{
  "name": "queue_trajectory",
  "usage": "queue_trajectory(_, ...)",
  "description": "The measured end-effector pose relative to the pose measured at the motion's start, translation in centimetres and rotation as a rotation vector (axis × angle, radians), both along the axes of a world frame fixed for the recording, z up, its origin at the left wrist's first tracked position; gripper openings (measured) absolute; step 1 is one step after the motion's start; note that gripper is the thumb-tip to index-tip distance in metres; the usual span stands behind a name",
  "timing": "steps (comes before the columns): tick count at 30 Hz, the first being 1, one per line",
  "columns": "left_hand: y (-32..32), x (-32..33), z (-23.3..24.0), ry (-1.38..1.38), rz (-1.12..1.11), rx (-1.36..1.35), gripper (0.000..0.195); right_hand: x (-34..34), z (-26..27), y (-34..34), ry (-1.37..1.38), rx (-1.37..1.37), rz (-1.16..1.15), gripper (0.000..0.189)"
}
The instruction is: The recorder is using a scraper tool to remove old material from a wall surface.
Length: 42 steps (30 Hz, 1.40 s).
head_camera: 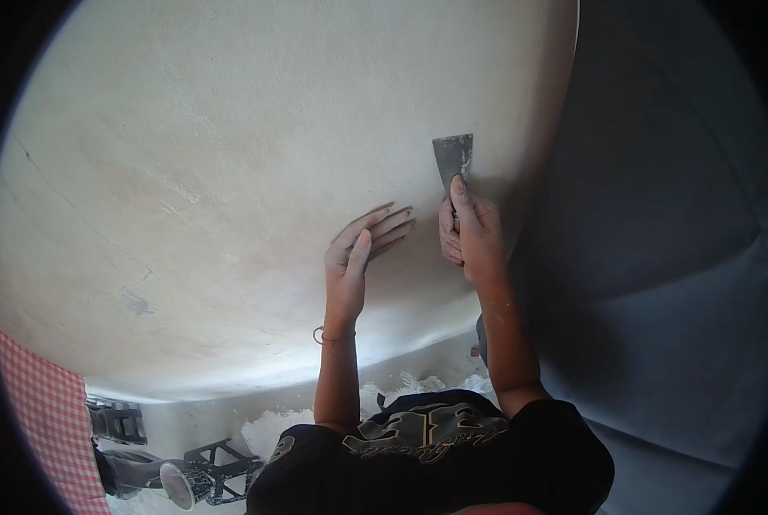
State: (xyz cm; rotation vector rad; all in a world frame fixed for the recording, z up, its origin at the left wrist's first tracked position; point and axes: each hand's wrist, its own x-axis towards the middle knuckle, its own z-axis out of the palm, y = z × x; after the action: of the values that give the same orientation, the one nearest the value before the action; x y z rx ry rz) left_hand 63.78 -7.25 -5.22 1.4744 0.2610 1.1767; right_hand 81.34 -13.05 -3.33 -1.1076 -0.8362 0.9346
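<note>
In my right hand (477,228) is a putty knife (453,154) with a broad, stained metal blade. My thumb lies along the base of the blade, which points up in front of a pale plastered wall (242,129). Whether the blade edge touches the plaster I cannot tell. My left hand (361,241) holds nothing; its dusty fingers are extended to the right and lie close to the wall surface, left of the knife. The thumb stands apart from the fingers.
A thin crack (84,215) and a grey patch (138,301) mark the wall at left. Dark sheeting (654,257) hangs at right, red-and-white checked cloth (49,412) at lower left. Below are a black plastic stool (226,470), a plaster-spattered container (181,484) and white residue (277,421) on the floor.
</note>
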Motion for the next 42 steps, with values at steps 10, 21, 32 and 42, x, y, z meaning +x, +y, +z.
queue_trajectory(10, 0.0, -0.5, -0.3, -0.029, 0.004, -0.065, 0.055, -0.1, 0.3, 0.3, 0.05, 0.037, -0.006, 0.061)
queue_trajectory(21, 0.5, -0.7, -0.9, -0.077, -0.066, -0.017, 0.065, -1.7, -2.2, -1.1, 0.016, -0.058, -0.001, 0.061)
queue_trajectory(32, -2.0, 0.5, -4.1, 0.105, 0.009, -0.216, 0.069, -3.5, -6.7, 0.6, -0.116, -0.052, 0.034, 0.055)
queue_trajectory(42, -3.3, 2.0, -2.1, 0.199, 0.23, -0.214, 0.036, -6.6, -5.0, 1.4, -0.334, 0.198, -0.096, 0.05)
